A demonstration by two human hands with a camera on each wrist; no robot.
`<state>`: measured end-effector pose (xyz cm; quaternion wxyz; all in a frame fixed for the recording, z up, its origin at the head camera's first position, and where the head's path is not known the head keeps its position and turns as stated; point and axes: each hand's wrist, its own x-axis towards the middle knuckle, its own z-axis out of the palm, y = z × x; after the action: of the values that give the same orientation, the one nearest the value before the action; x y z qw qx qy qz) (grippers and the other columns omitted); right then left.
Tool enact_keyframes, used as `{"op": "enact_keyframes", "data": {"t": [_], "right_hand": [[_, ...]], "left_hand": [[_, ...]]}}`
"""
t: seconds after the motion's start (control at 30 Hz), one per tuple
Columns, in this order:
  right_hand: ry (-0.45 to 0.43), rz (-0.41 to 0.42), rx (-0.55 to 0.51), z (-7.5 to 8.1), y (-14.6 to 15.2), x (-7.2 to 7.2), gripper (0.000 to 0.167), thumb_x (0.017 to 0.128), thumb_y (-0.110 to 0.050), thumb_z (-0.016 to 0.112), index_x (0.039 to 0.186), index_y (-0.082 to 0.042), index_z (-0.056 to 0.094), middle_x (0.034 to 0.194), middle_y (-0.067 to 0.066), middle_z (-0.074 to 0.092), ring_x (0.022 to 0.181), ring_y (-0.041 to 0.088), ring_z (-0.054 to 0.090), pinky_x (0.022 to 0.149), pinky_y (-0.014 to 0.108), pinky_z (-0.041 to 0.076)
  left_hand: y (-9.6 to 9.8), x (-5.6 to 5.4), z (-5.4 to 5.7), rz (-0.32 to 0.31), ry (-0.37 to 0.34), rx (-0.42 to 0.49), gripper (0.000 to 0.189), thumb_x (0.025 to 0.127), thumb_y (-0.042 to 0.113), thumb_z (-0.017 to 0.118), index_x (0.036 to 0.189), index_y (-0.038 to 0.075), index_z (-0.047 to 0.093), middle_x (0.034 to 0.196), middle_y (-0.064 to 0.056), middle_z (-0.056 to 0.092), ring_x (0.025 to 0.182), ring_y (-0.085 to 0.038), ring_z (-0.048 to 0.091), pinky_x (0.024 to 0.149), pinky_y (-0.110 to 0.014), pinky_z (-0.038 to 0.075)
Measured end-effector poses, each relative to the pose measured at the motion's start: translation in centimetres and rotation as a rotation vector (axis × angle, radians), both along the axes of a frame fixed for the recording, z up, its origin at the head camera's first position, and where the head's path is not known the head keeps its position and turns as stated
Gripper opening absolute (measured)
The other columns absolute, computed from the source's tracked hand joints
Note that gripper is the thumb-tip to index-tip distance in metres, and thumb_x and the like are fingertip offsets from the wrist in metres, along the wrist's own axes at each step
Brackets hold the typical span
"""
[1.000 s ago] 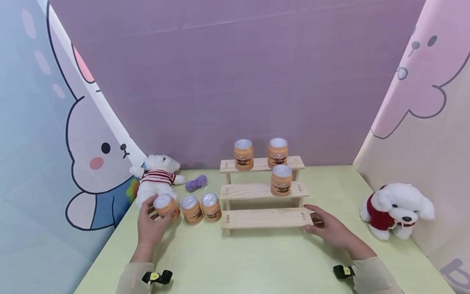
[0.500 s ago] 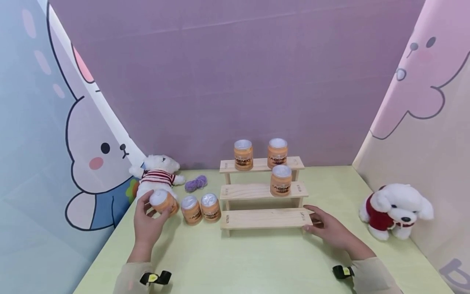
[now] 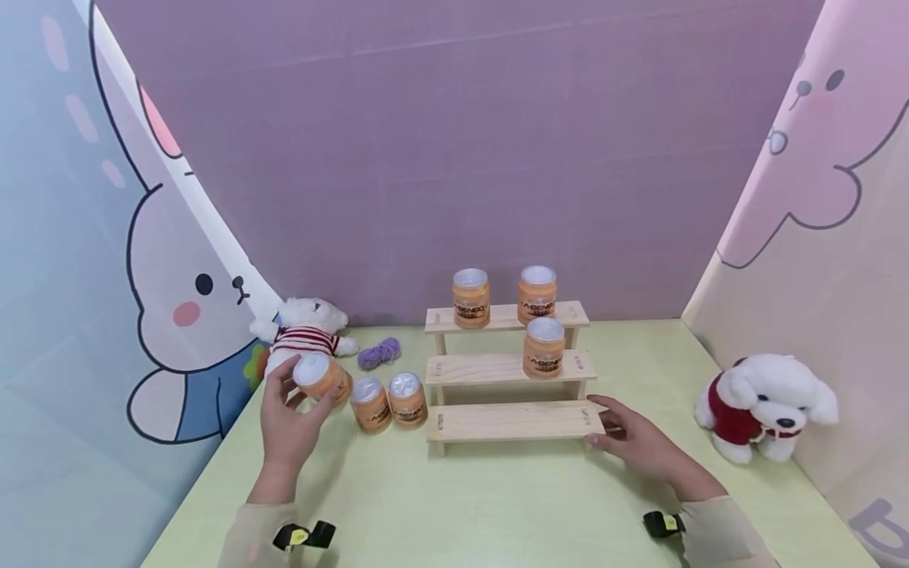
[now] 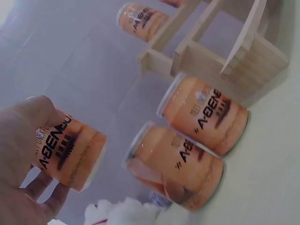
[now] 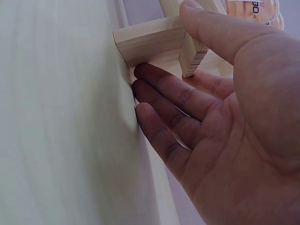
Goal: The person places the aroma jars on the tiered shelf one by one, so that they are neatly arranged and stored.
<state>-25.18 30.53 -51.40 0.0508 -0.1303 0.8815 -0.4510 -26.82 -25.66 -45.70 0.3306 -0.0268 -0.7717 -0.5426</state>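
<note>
In the head view my left hand point(image 3: 293, 418) grips an orange can point(image 3: 323, 380) with a silver lid, tilted and raised off the table. The left wrist view shows thumb and fingers round this can point(image 4: 70, 152). Two like cans point(image 3: 371, 405) point(image 3: 408, 401) stand close together just right of it. My right hand point(image 3: 635, 442) holds the right end of the lowest step of a three-tier wooden stand point(image 3: 514, 422). In the right wrist view the thumb and index finger pinch the board end point(image 5: 192, 58); the other fingers extend beneath.
Two cans point(image 3: 472, 300) point(image 3: 537, 296) stand on the top step and one point(image 3: 544, 349) on the middle step. Behind the left hand are a striped-shirt plush toy point(image 3: 305, 335) and purple yarn point(image 3: 379, 353). A plush dog point(image 3: 770, 406) sits at right.
My left hand has lifted the can from beside the other two, tilting it and carrying it slightly upward. The right hand keeps its place on the stand.
</note>
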Motion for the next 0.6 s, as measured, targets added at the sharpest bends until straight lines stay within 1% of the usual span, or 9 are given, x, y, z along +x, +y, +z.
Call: {"op": "enact_keyframes", "data": {"t": [0.17,0.23,0.3,0.33,0.43,0.53,0.57,0.6], "right_hand": [[-0.004,-0.008,0.012,0.1,-0.1,0.0,0.077,0.097,-0.031,0.077,0.160,-0.009,0.038,0.124,0.008,0.070,0.113,0.024,0.067,0.098,0.047,0.054],[-0.001,-0.005,0.017,0.2,-0.1,0.0,0.077,0.098,-0.031,0.076,0.160,-0.009,0.038,0.124,0.008,0.070,0.113,0.023,0.067,0.098,0.046,0.055],[0.005,-0.001,0.018,0.2,-0.1,0.0,0.076,0.098,-0.031,0.076,0.160,-0.008,0.037,0.123,0.008,0.070,0.112,0.023,0.067,0.097,0.042,0.055],[0.009,0.003,0.018,0.1,-0.1,0.0,0.076,0.098,-0.031,0.076,0.160,-0.007,0.037,0.123,0.008,0.070,0.112,0.023,0.067,0.097,0.041,0.055],[0.019,0.009,0.015,0.1,0.0,0.0,0.077,0.098,-0.031,0.076,0.160,-0.006,0.037,0.123,0.008,0.071,0.112,0.023,0.068,0.096,0.038,0.055],[0.022,0.011,0.015,0.0,0.1,0.0,0.078,0.098,-0.032,0.076,0.160,-0.006,0.036,0.124,0.009,0.071,0.112,0.023,0.068,0.096,0.039,0.055],[0.020,0.010,0.015,0.0,0.1,0.0,0.078,0.098,-0.032,0.076,0.160,-0.006,0.036,0.124,0.009,0.071,0.112,0.023,0.068,0.097,0.040,0.055],[0.018,0.009,0.015,0.0,0.1,0.0,0.078,0.098,-0.031,0.076,0.160,-0.006,0.036,0.124,0.009,0.070,0.112,0.023,0.068,0.097,0.040,0.055]], "left_hand": [[1.0,0.3,1.0,-0.032,0.024,-0.024,0.077,0.083,0.005,0.089,0.149,0.013,0.051,0.139,-0.003,0.057,0.120,-0.016,0.054,0.093,-0.021,0.049],[1.5,0.3,1.4,-0.046,0.037,-0.023,0.077,0.083,0.005,0.089,0.149,0.012,0.051,0.138,-0.002,0.058,0.119,-0.015,0.054,0.093,-0.020,0.049],[2.0,0.2,1.8,-0.074,0.060,-0.009,0.077,0.082,0.003,0.089,0.149,0.011,0.051,0.137,-0.003,0.059,0.118,-0.014,0.054,0.092,-0.020,0.049],[2.3,0.3,2.0,-0.082,0.059,-0.004,0.078,0.082,0.000,0.089,0.149,0.009,0.050,0.137,-0.004,0.059,0.117,-0.015,0.054,0.093,-0.020,0.049],[3.8,1.0,3.5,-0.123,0.076,0.009,0.077,0.080,-0.007,0.087,0.147,0.001,0.049,0.136,-0.012,0.060,0.115,-0.017,0.055,0.092,-0.022,0.049],[5.2,1.6,4.9,-0.153,0.072,0.015,0.076,0.079,-0.013,0.084,0.145,-0.003,0.049,0.136,-0.018,0.059,0.115,-0.020,0.055,0.093,-0.024,0.050],[5.6,1.8,5.2,-0.166,0.083,0.017,0.075,0.079,-0.013,0.084,0.145,-0.004,0.049,0.134,-0.019,0.060,0.114,-0.021,0.055,0.092,-0.025,0.050],[5.9,1.7,5.3,-0.176,0.088,0.019,0.075,0.078,-0.013,0.085,0.144,-0.004,0.050,0.133,-0.018,0.060,0.114,-0.021,0.055,0.092,-0.026,0.050]]}}
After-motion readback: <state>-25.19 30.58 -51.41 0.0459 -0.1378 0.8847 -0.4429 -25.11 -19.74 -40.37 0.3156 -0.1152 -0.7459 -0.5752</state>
